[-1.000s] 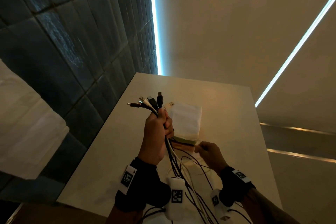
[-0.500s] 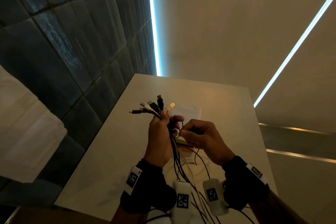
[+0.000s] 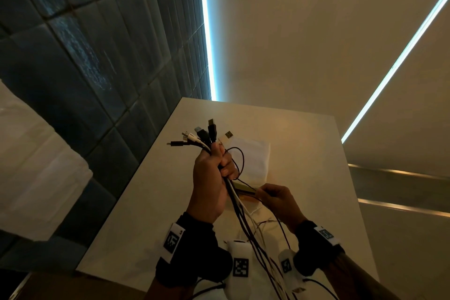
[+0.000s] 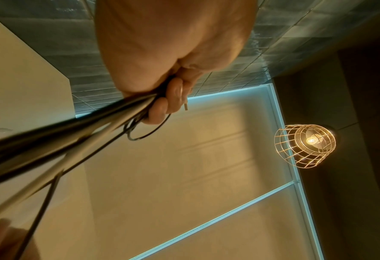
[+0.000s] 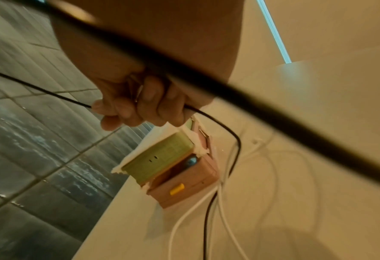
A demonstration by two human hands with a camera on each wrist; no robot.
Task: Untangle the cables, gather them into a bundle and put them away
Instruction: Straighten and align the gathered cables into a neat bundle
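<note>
My left hand (image 3: 214, 178) (image 4: 168, 98) is raised above the table and grips a bundle of black and white cables (image 3: 233, 192). Their several plugs (image 3: 207, 133) fan out above the fist. The cable tails (image 3: 258, 234) hang down toward me and trail onto the table. A thin black cable (image 3: 239, 161) loops out beside the left fingers and runs down to my right hand (image 3: 272, 196) (image 5: 140, 107). That hand is lower and to the right, and its curled fingers pinch this cable (image 5: 215, 119).
A stack of flat boxes, green over pink (image 5: 173, 168), lies on the white table (image 3: 151, 214) under a white cloth (image 3: 250, 158), just beyond my right hand. A dark tiled wall (image 3: 85, 68) runs along the table's left edge. A caged lamp (image 4: 304, 146) hangs overhead.
My right hand has dropped from beside the left fist, down and to the right, drawing the thin black cable out into a loop. The left hand keeps its grip on the bundle.
</note>
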